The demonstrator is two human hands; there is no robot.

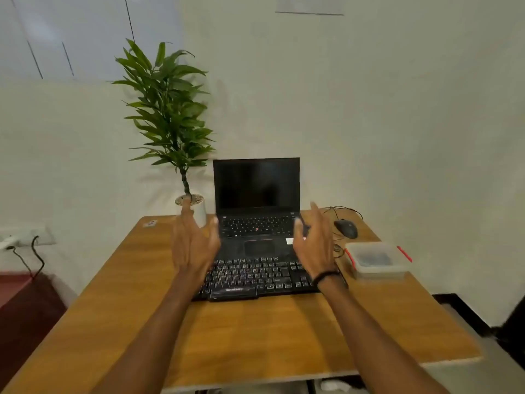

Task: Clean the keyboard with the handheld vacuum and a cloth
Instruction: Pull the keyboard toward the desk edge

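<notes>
A black external keyboard (255,275) lies on the wooden desk (255,331), in front of an open black laptop (257,206) with a dark screen. My left hand (193,243) hovers above the keyboard's left end, fingers spread and holding nothing. Above the keyboard's right end my right hand (314,243) is raised the same way, fingers apart and empty, with a black band on the wrist. I see no handheld vacuum and no cloth in this view.
A potted plant (170,118) in a white pot stands at the desk's back left. A black mouse (346,228) with its cable lies at the back right. A clear plastic box with red clips (376,260) sits right of the keyboard. A wall socket (25,237) is at the left.
</notes>
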